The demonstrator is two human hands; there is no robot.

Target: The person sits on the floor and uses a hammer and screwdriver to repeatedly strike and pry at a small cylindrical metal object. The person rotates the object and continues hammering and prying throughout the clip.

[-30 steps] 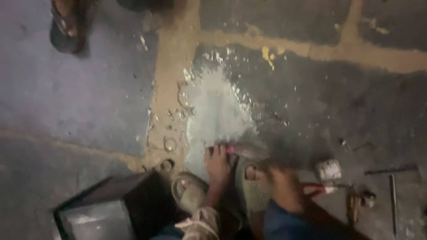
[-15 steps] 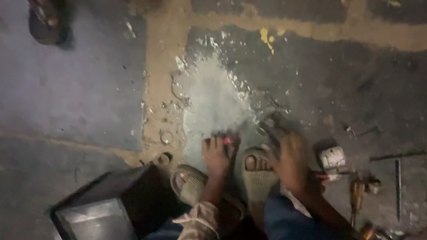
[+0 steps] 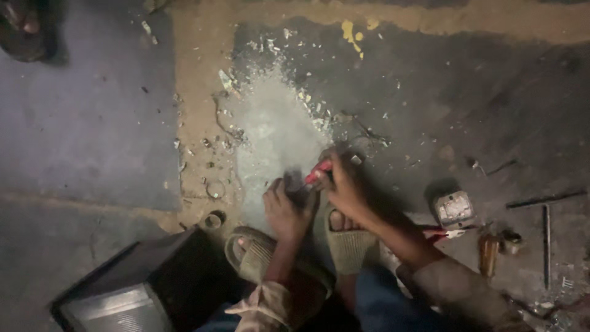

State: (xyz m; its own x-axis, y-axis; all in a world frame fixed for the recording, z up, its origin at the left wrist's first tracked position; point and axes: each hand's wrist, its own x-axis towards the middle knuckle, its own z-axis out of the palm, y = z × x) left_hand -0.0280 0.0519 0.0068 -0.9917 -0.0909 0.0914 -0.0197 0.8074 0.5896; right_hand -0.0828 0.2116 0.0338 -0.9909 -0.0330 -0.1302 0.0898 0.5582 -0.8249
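Observation:
I look down at a dim concrete floor with a pale, scraped patch point(image 3: 273, 132) ringed by small chips. My left hand point(image 3: 286, 209) rests on the floor at the patch's near edge, fingers bent over a small dark piece that I cannot make out. My right hand point(image 3: 344, 184) grips a red-handled tool point(image 3: 318, 172) just to the right of it, the tip pointing toward the left hand. Both hands sit right in front of my feet in olive slippers point(image 3: 347, 243).
A dark metal box point(image 3: 132, 289) stands at the lower left. A small square metal part point(image 3: 453, 209), red-handled pliers point(image 3: 445, 233), a small brown bottle point(image 3: 488, 253) and thin metal rods point(image 3: 544, 200) lie to the right. Another person's sandalled foot point(image 3: 24, 27) is at top left.
The view has shifted so the sandal slid toward the top left corner. My right hand moved left and forward with the red-handled tool and now meets the left hand.

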